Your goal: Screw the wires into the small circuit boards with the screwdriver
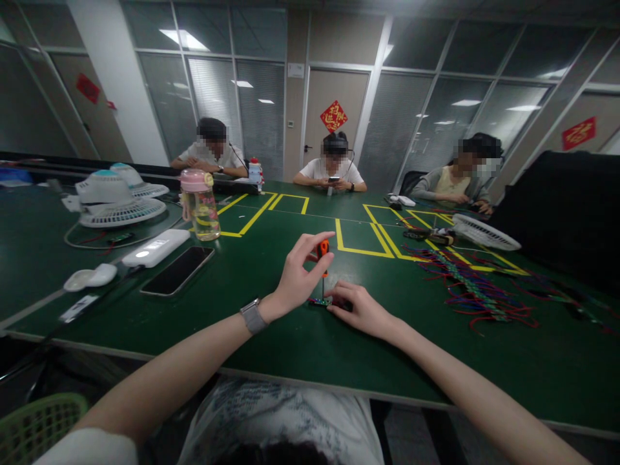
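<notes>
Small circuit board (320, 301) lies flat on the green table (271, 336), well nearer than the yellow tape boxes (361, 248). Screwdriver (322, 253) stands upright on the board, long axis vertical. Left hand (299, 278) pinches its orange handle from above; right hand (361, 310), fingers pressed flat together, pins the board's right end.

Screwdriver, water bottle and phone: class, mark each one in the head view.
Screwdriver (322, 249), head view, on its orange handle, held by the left hand.
Water bottle (203, 210), head view, on its clear body.
Phone (178, 270), head view, mid-screen.
</notes>
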Demonstrator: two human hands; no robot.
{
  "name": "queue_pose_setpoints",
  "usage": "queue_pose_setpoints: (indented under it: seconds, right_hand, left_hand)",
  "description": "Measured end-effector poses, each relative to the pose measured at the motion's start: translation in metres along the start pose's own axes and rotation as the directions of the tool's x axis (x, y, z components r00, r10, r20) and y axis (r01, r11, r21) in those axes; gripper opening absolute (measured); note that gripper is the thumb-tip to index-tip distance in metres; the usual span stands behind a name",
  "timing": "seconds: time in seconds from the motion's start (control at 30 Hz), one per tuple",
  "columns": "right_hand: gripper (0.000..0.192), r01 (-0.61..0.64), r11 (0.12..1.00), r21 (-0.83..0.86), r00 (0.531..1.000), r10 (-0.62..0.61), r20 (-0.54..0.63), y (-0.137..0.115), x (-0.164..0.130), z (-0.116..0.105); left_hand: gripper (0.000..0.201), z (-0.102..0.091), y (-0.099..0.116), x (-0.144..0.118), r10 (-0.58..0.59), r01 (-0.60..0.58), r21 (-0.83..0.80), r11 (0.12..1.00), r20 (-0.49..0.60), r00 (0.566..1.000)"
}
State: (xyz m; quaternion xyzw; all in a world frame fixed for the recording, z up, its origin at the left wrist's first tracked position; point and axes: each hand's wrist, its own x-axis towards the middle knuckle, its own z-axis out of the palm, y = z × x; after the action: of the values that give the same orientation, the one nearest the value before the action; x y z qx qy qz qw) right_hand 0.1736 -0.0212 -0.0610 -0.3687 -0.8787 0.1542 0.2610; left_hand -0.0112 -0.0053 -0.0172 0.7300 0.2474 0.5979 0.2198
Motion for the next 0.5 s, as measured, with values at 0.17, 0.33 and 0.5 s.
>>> queue_pose_setpoints:
  seconds: [0.17,0.33,0.5]
  right_hand:
    - [0.011,0.031,0.999,0.039,0.997,-0.028,-0.067,-0.0004,-0.0003,-0.0004]
    - [0.015,0.105,0.994,0.019,0.993,-0.104,-0.059,-0.0008,-0.0008,-0.0006]
    - [0.018,0.117,0.993,0.014,0.993,-0.116,-0.028,0.0,-0.0013,0.0011]
  left_hand:
    - [0.036,0.0003,-0.0025,-0.0005,-0.046,0.05,-0.079,0.996,0.049,0.998]
    - [0.037,0.0004,-0.0044,0.0002,-0.058,0.06,-0.073,0.996,0.019,0.998]
    - [0.037,0.0016,-0.0044,0.0,-0.074,0.074,-0.085,0.994,0.005,0.997]
